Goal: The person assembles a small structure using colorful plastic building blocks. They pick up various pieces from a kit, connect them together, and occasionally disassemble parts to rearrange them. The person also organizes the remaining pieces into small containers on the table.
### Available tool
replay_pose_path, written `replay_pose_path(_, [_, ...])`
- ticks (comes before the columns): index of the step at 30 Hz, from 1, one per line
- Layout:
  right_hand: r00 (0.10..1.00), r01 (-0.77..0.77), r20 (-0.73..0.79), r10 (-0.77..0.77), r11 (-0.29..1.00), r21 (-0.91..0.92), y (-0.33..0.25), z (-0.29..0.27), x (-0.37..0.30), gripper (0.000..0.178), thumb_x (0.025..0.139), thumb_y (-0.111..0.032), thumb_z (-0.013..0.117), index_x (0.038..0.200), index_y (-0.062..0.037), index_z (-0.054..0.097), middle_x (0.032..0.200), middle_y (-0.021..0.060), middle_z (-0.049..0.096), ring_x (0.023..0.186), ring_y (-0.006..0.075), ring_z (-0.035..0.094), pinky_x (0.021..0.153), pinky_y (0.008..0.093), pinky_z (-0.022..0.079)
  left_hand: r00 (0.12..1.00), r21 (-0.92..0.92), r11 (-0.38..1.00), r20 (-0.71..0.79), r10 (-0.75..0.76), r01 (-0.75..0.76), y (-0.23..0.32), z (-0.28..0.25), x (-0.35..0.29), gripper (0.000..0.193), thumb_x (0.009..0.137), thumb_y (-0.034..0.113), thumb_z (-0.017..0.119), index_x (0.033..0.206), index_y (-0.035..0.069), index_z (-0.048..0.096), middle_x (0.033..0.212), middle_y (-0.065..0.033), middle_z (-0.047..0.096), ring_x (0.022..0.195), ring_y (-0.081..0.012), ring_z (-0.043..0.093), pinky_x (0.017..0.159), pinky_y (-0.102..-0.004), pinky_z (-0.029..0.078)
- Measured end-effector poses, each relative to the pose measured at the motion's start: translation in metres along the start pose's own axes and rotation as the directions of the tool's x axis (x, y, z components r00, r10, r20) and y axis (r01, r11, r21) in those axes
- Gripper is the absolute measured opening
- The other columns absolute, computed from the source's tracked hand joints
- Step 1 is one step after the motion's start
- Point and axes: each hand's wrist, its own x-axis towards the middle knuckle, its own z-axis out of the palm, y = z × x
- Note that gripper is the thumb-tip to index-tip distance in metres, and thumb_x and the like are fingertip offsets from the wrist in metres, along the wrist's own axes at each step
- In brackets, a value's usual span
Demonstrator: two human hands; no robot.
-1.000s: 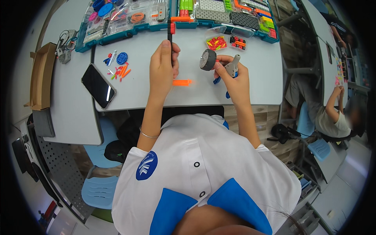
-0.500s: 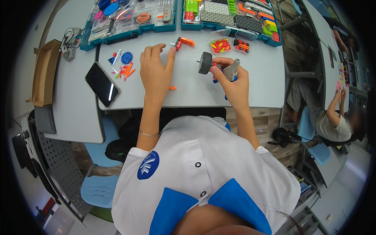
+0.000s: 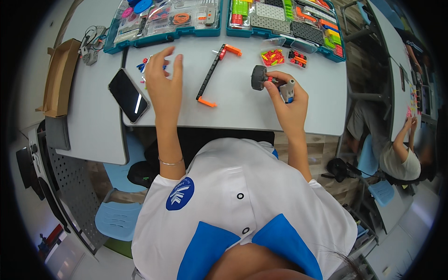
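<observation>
Black rubber-tyred wheel (image 3: 258, 78), head view: at the fingertips of the right hand (image 3: 290, 100), on the thumb side. Right hand grasping; fingers and thumb pinch the red hub piece (image 3: 270, 80) by the tyre, and a grey connector piece (image 3: 290, 87) with some blue sits within the same grip. Whether all of it is joined: partly hidden, cannot tell.

Left hand (image 3: 164, 79) released, fingers spread, nothing visible in it. Small blue parts (image 3: 140, 66) lie just beside its fingers, partly covered by them; contact cannot be told. Smartphone (image 3: 129, 96), screen dark, to the left of that hand, on the desk (image 3: 233, 116).

Between the hands, apart from both: black beam (image 3: 210, 77) lying aslant, orange piece (image 3: 206, 101) at its near end, red and orange parts at the far one. Beyond the right hand: open clear box of red and yellow pegs (image 3: 273, 58), a second box with black and orange pieces (image 3: 297, 59) beside it. Teal kit cases farther out.

Judgement: step looks like part-picking during a build, wheel unit held aside. Next move would call for a fine fingertip pinch from the left, right grip steady.
</observation>
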Motion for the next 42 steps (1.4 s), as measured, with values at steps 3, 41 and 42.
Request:
replay_pose_path(3, [1.000,-0.017,0.005,0.017,1.000,-0.015,0.003,-0.004,0.000,0.017,0.087,-0.008,0.074,0.103,-0.0026,0.070,0.086,0.0040,0.067,0.075,0.0103,0.057,0.070,0.0247,0.047,0.985,0.400,0.913,-0.111,0.133,-0.079,-0.042,-0.014,0.010,0.029,0.090,0.021,0.069,0.117,0.010,0.070,0.118,-0.0057,0.065,0.109,-0.0231,0.053,0.084,-0.0348,0.050])
replay_pose_path(41, [0.995,-0.041,-0.098,0.032,0.995,-0.093,0.011,-0.037,-0.011,0.016,0.089,-0.010,0.072,0.103,-0.0015,0.069,0.086,0.0057,0.068,0.075,0.0109,0.059,0.070,0.0252,0.047,0.512,-0.183,0.664,0.503,0.697,-0.725,0.019,0.054,0.048,0.042,0.069,0.011,0.075,0.107,0.000,0.060,0.102,-0.0088,0.058,0.094,-0.0256,0.057,0.083,-0.0337,0.050])
replay_pose_path(42, [0.995,-0.027,-0.101,0.018,0.995,-0.096,0.014,-0.038,-0.013,0.017,0.089,-0.010,0.072,0.103,-0.0015,0.069,0.086,0.0058,0.068,0.076,0.0111,0.059,0.070,0.0254,0.047,0.502,-0.206,0.660,0.498,0.706,-0.723,0.019,0.058,0.044,0.041,0.069,0.011,0.075,0.106,0.000,0.060,0.105,-0.0088,0.058,0.096,-0.0268,0.056,0.084,-0.0348,0.050])
